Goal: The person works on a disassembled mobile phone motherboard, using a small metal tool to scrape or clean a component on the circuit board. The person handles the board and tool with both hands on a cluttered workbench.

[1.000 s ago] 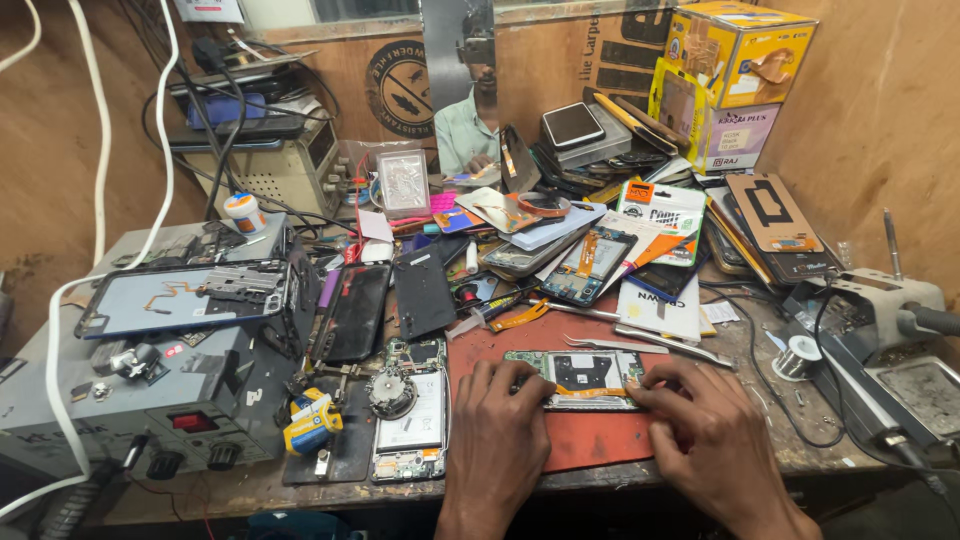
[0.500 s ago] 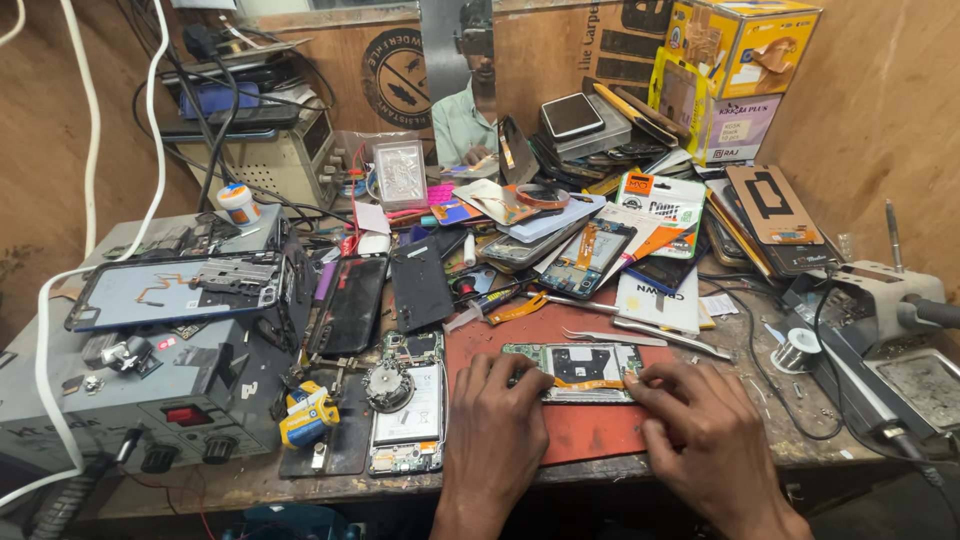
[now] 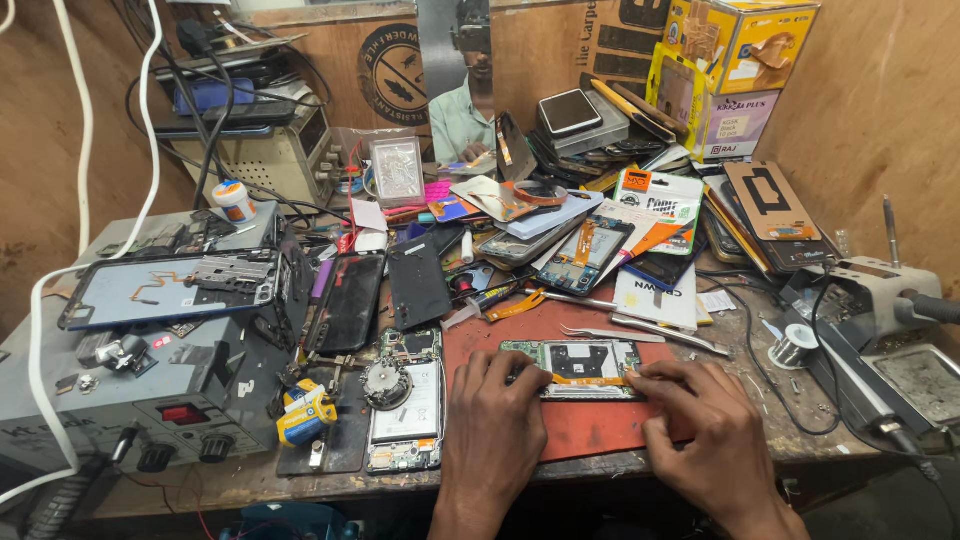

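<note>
An opened phone body with a green board and an orange flex strip lies on a red work mat near the bench's front edge. My left hand rests on the mat with its fingertips pressing the phone's left end. My right hand lies to the right, with its fingertips on the phone's lower right corner by the orange strip. Both hands steady the phone flat on the mat. Steel tweezers lie just beyond it.
A second opened phone lies left of the mat beside a yellow-and-blue tape roll. A grey power supply with a phone frame on top stands at the left, a soldering station at the right. Phone parts, boxes and cables crowd the back.
The view has shifted slightly down and left. Both hands stay on the phone; my right fingers have moved a little along its lower right edge.
</note>
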